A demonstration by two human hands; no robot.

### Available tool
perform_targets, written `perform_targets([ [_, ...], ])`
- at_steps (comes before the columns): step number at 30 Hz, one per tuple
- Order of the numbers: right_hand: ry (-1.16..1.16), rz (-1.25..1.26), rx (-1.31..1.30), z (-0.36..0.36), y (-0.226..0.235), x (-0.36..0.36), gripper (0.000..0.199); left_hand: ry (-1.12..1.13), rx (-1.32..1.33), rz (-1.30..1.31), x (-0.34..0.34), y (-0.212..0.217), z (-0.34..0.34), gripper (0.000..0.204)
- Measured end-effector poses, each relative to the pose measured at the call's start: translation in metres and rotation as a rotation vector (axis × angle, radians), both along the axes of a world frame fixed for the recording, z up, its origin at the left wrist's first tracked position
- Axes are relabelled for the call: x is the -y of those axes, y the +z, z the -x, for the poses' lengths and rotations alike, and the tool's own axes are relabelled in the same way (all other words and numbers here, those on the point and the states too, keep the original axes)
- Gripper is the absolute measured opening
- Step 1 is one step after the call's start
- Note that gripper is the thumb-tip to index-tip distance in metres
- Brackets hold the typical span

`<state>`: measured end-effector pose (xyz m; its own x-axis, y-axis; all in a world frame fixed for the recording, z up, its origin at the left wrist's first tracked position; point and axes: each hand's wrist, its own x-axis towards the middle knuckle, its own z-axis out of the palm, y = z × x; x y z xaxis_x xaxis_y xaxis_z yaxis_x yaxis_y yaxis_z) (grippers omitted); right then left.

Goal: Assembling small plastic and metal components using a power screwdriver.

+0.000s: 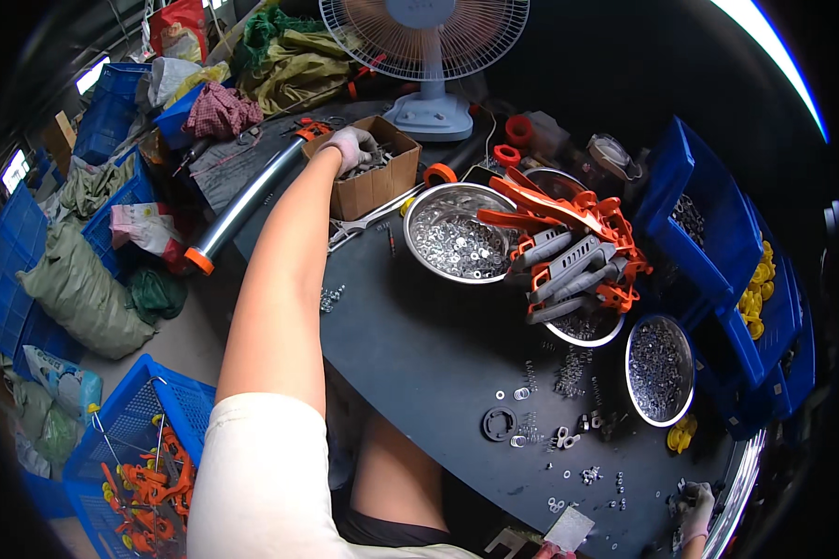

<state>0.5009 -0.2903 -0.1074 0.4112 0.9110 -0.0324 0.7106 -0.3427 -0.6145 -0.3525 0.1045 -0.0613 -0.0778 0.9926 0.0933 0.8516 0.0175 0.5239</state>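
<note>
Looks like the fetching step — left hand (352, 147) is reaching far across the dark table (419, 345), fingers curled down into the cardboard box (375, 177) of small metal parts; can't tell if it has grabbed any. Next it needs a clean pinch and lift. Right hand (694, 511) sits gloved at the table edge — grip unclear.

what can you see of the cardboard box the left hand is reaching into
The box is small, plain brown cardboard, open at the top with flaps up. It sits upright at the far edge of the dark table, in front of the fan base. Small grey metal parts lie inside. The gloved left hand rests over its near-left rim, fingers dipping in. A metal bowl stands to its right.
</note>
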Motion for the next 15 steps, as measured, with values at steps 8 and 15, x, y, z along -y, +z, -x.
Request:
perform_targets([
  [8, -0.058, -0.008, -0.127, -0.011, -0.006, 0.010, 0.018, 0.127, 0.375, -0.284, -0.005, -0.010, -0.004, 0.013],
  [15, 0.166, -0.128, 0.003, -0.025, -0.006, 0.025, 0.039, 0.079, -0.688, -0.814, 0.013, 0.027, 0.010, 0.031],
])
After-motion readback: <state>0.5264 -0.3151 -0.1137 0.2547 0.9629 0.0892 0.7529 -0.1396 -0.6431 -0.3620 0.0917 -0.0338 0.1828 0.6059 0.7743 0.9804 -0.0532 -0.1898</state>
